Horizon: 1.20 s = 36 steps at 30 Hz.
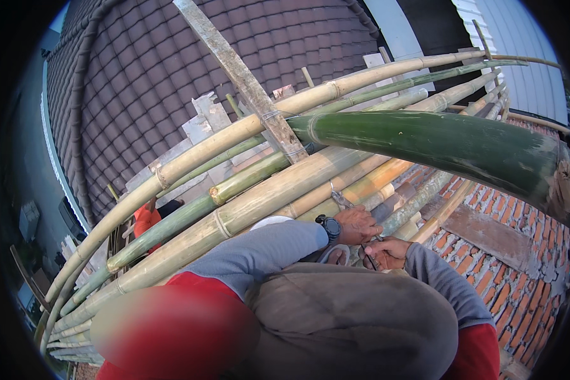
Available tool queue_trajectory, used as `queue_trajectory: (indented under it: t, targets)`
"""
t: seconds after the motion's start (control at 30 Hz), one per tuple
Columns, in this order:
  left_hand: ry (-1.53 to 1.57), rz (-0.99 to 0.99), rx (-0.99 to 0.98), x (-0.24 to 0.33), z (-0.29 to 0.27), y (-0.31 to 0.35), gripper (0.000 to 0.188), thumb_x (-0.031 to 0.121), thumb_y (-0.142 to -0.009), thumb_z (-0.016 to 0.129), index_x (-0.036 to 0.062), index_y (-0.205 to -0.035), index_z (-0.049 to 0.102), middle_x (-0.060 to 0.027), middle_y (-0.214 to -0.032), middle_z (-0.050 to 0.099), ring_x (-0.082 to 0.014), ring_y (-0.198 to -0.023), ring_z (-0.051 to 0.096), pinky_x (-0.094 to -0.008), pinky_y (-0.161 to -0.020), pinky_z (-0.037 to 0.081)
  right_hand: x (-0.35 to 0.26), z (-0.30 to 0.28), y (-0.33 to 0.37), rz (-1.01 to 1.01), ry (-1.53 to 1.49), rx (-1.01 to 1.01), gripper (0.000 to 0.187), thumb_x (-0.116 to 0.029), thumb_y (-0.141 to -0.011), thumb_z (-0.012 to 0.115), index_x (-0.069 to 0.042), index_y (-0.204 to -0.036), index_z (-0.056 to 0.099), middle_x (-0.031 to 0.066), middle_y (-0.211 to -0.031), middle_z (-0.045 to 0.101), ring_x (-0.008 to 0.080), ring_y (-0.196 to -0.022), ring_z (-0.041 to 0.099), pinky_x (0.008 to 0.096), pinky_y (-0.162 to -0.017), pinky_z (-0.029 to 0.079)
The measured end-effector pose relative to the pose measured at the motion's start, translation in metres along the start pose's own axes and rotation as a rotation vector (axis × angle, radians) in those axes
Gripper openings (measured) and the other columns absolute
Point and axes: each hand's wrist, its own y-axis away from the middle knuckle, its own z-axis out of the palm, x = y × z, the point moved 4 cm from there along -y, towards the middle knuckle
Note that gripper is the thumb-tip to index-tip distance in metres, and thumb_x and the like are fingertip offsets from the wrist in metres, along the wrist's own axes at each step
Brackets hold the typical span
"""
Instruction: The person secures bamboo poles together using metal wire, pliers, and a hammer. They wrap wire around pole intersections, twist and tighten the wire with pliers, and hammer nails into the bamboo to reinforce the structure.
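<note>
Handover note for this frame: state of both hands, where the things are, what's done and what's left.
Left hand: closed around pliers, tips at the bamboo poles.
Right hand: pinching something thin just below; too small to identify.
Done: wire lashing binds the upper poles to the wooden plank.
Left: no finished tie visible at the hands.
Brick wall on the right, tiled roof below.

Outdoors in daylight: a dark brown tiled roof (171, 69) fills the upper left, a red brick wall (519, 253) runs lower right, and corrugated white sheeting (519, 44) sits top right.
</note>
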Motion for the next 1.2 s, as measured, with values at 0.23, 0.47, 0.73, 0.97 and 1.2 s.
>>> queue_trajectory:
  t: [0.23, 0.47, 0.73, 0.97, 1.2]
  targets:
    - [0.149, -0.272, -0.211, -0.028, 0.002, -0.054, 0.023, 0.018, -0.079, 0.065, 0.0043, -0.096, 0.074, -0.0246, -0.09, 0.074, -0.0397, -0.088, 0.074, -0.0511, -0.079, 0.057, -0.051, -0.004, 0.033, -0.003, 1.243, 0.862, 0.056, -0.033, -0.089, 0.073, 0.005, -0.127, 0.059, 0.022, -0.115, 0.068, 0.0353, -0.113, 0.068, 0.0536, -0.098, 0.052]
    - [-0.038, -0.302, -0.095, -0.006, -0.036, -0.016, 0.044, 0.022, -0.077, 0.071, 0.0035, -0.117, 0.068, -0.0211, -0.106, 0.07, -0.0372, -0.107, 0.067, -0.0439, -0.097, 0.053, -0.047, 0.028, 0.018, 0.035, 1.661, 1.143, 0.074, -0.021, -0.092, 0.058, 0.006, -0.155, 0.03, 0.0225, -0.147, 0.053, 0.0409, -0.134, 0.053, 0.072, -0.113, 0.029]
    - [0.29, -0.725, 0.304, -0.012, -0.183, 0.14, 0.032, 0.018, -0.081, 0.073, 0.0053, -0.11, 0.073, -0.0099, -0.097, 0.073, -0.0274, -0.096, 0.069, -0.0409, -0.087, 0.055, -0.075, 0.032, 0.099, -0.09, 1.519, 0.756, 0.061, 0.004, -0.084, 0.048, -0.005, -0.145, 0.054, 0.0229, -0.144, 0.054, 0.0371, -0.131, 0.055, 0.0425, -0.112, 0.046]
    - [0.311, -0.516, -0.08, 0.007, -0.161, 0.081, 0.08, 0.047, -0.098, 0.065, -0.0021, -0.153, 0.036, -0.0305, -0.133, 0.06, -0.0422, -0.125, 0.059, -0.0487, -0.107, 0.047, -0.044, 0.059, 0.137, -0.468, 1.42, 0.714, 0.047, -0.018, -0.104, 0.055, -0.008, -0.15, 0.048, 0.0211, -0.143, 0.052, 0.0386, -0.136, 0.048, 0.0469, -0.117, 0.041]
    - [0.612, -0.444, 0.039, 0.016, -0.176, 0.034, 0.048, 0.02, -0.106, 0.049, -0.0048, -0.146, 0.039, -0.025, -0.127, 0.066, -0.0477, -0.113, 0.062, -0.052, -0.1, 0.049, -0.103, 0.095, 0.077, -1.062, 1.274, 0.701, 0.061, -0.03, -0.105, 0.057, 0.001, -0.154, 0.037, 0.0268, -0.136, 0.057, 0.038, -0.124, 0.057, 0.0451, -0.106, 0.047]
